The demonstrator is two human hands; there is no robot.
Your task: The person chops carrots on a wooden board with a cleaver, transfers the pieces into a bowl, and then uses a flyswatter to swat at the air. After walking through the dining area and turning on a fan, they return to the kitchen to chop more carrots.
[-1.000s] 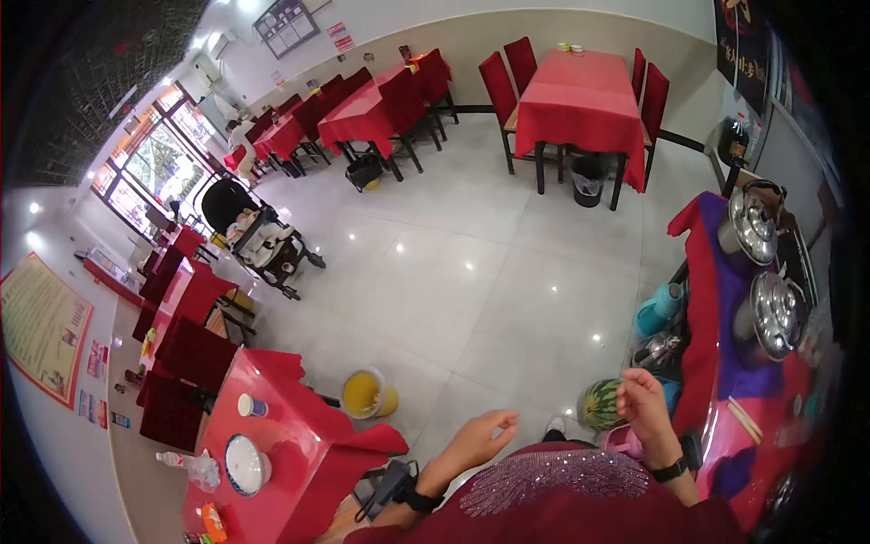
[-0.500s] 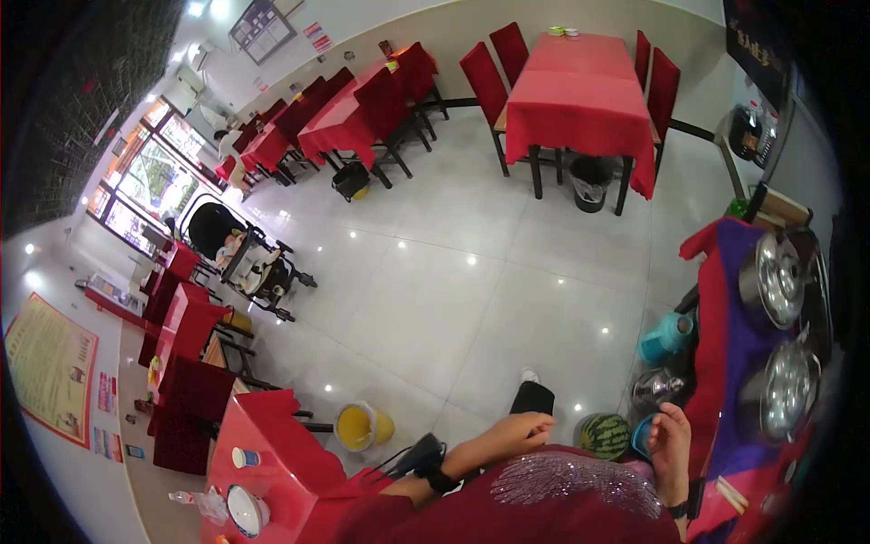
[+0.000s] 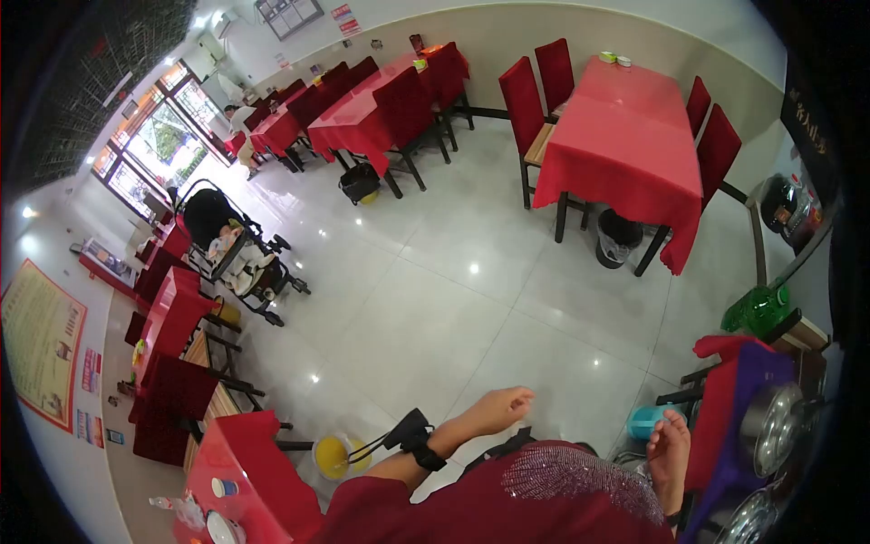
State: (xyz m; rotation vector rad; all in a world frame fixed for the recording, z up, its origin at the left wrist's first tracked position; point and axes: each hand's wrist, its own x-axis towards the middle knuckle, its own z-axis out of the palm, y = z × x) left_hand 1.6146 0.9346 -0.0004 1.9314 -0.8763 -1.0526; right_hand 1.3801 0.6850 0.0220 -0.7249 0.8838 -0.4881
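My left hand (image 3: 500, 410) is held out in front of my body over the tiled floor, its fingers loosely bent with nothing seen in them. A black band (image 3: 423, 457) circles that wrist, and a black face mask (image 3: 403, 430) hangs there by its thin loops. At the right, my right hand (image 3: 669, 451) is raised with its palm partly showing and its fingers half curled, holding nothing visible. Behind its fingertips is a light-blue jug (image 3: 645, 420), apart from the hand as far as I can tell.
Lidded metal pots (image 3: 776, 428) stand on the purple-covered table (image 3: 725, 453) at right. A stroller (image 3: 237, 254) with a child stands at left. A red-clothed table (image 3: 625, 118), a black bin (image 3: 618, 240) and a yellow bucket (image 3: 333, 453) surround the floor (image 3: 435, 317).
The view has moved forward and turned, so the far table looks larger and the pots sit lower. The watermelon has left view. Both hands remain without anything visible in them.
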